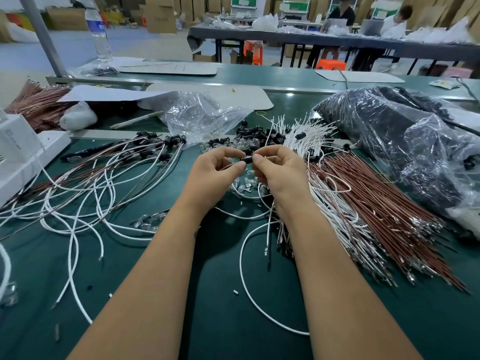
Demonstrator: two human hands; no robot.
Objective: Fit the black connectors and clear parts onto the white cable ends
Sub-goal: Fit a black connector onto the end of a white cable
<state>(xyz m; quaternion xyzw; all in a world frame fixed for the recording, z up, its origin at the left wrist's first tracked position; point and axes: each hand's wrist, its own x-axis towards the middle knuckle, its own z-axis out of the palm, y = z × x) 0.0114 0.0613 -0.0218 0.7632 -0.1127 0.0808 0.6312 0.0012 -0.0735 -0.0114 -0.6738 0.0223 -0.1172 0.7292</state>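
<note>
Head view: both hands, left (207, 175) and right (281, 175), raised together, pinch one black connector (247, 160).

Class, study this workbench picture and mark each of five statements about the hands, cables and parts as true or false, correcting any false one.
1. Both hands pinch one small black cylindrical connector between them. True.
2. The left hand lies flat and open on the green table mat. False: it is raised, its grip on the connector, like the right hand.
3. The bundle of reddish-brown wires lies right of the hands. True.
4. The clear plastic water bottle stands at the far right. False: it stands far left.
5. The loose pile of black connectors lies nearer the person than the hands. False: it lies beyond them.
</note>
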